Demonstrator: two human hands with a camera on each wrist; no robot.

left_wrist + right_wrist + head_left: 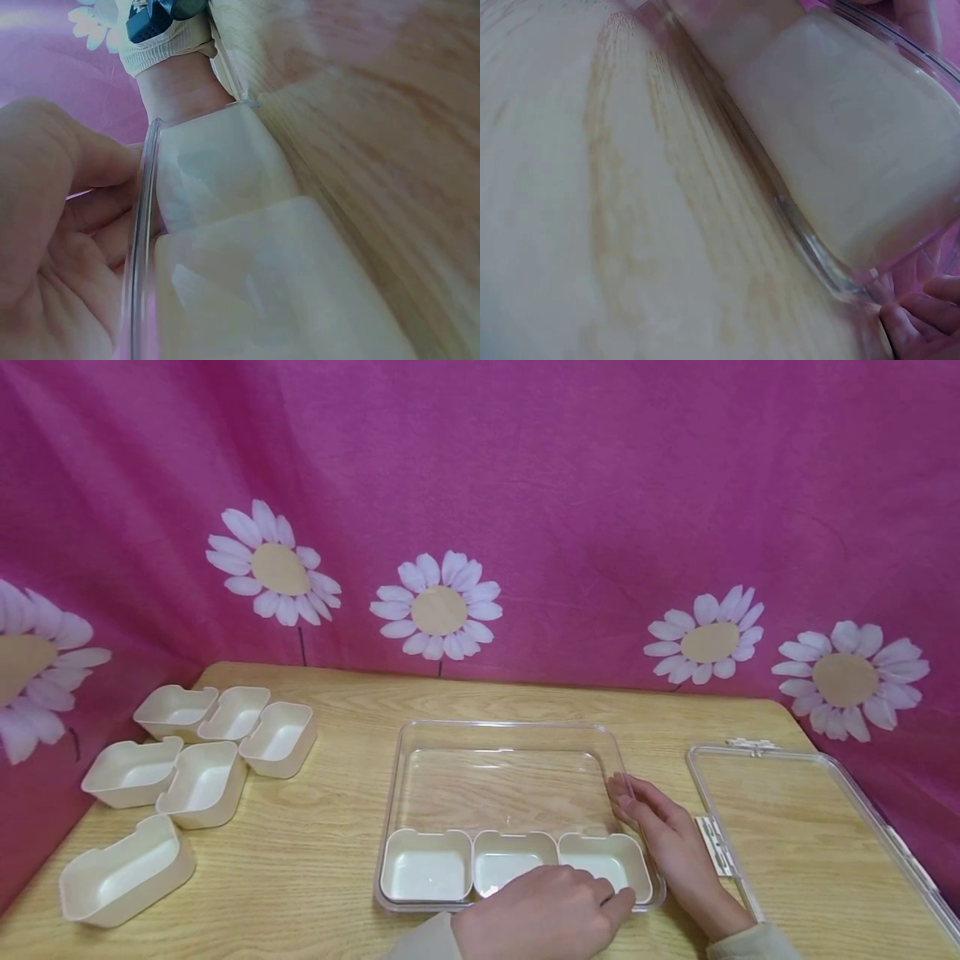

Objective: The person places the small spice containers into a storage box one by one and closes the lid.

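A clear plastic box [517, 735] lies on the table with three cream-coloured cups in a row along its front side. My left hand [540, 910] reaches over the front rim, its curled fingers at the rim of the right-hand cup [600, 852] and partly covering the middle cup [517, 847]. The left-hand cup [426, 868] stands beside them. In the left wrist view, fingers and thumb bend behind the clear rim [140, 247], above the cups. My right hand [678, 843] touches the box's right wall with its fingers rather straight; that wall partly overlaps the fingertips.
At the left of the table [330, 860] stand several loose cream cups, among them a nearest one [127, 872] and a farthest one [176, 710]. A clear lid [828, 760] with white clips lies at the right. Behind the table hangs a magenta flowered cloth [555, 485].
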